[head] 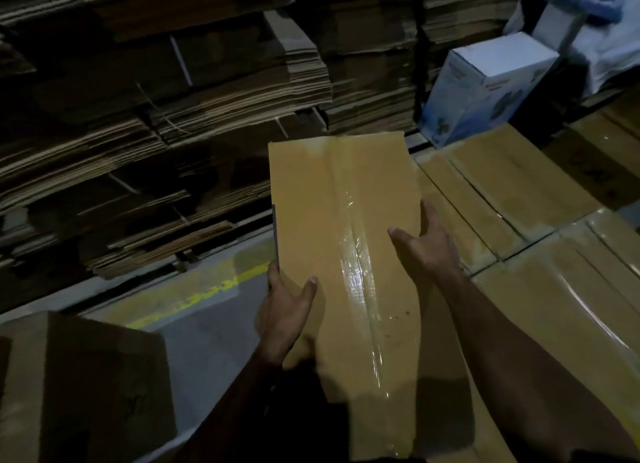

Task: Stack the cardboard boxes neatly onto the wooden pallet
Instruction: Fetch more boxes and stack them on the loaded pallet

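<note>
A long brown cardboard box [343, 220], sealed down its middle with shiny clear tape, is in the centre of the head view. My left hand [285, 310] grips its left edge, thumb on top and fingers down the side. My right hand [424, 244] grips its right edge, thumb on the top face and fingers over the side. To the right lies a layer of taped cardboard boxes [519, 185], packed side by side. The box's near end overlaps this layer. The wooden pallet itself is hidden.
Tall stacks of flattened cardboard sheets [156, 116] fill the left and back. A white and blue printed box [485, 88] stands at the back right. Another brown box [79, 393] sits at the lower left. Grey floor with a yellow line [194, 299] runs between.
</note>
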`<state>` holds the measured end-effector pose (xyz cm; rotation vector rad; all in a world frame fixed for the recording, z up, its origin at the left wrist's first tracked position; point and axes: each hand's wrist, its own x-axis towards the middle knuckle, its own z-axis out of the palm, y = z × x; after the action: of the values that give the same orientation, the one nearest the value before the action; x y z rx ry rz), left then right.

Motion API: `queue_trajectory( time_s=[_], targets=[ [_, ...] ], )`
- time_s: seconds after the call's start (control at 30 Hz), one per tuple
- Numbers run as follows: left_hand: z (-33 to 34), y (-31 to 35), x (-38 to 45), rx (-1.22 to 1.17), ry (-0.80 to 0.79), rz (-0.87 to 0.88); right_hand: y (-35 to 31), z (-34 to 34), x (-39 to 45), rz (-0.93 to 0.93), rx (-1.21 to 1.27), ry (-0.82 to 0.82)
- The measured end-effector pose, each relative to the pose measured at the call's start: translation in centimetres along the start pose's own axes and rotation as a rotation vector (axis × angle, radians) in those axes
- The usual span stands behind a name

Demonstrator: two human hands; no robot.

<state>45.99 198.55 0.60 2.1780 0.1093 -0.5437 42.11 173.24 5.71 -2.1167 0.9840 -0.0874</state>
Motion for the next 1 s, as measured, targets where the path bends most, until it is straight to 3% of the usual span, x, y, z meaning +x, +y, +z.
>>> queue_trajectory(
  time_s=[0.3,0.67,1.0],
  targets=[
    [4.5,0.5,2.5,0.08,-0.098,-0.049,4.1,0.5,5.3,0.005,-0.029,-0.039],
    [12.9,0.0,5.1,-0.059,-0.021,-0.187,10.4,1.9,13.2,-0.019,-0.05,-0.159],
    [16.0,-1.5,5.6,-0.231,-0.051,-0.157,14.3,2.6,12.9,0.064,-0.077,-0.197]
  ],
)
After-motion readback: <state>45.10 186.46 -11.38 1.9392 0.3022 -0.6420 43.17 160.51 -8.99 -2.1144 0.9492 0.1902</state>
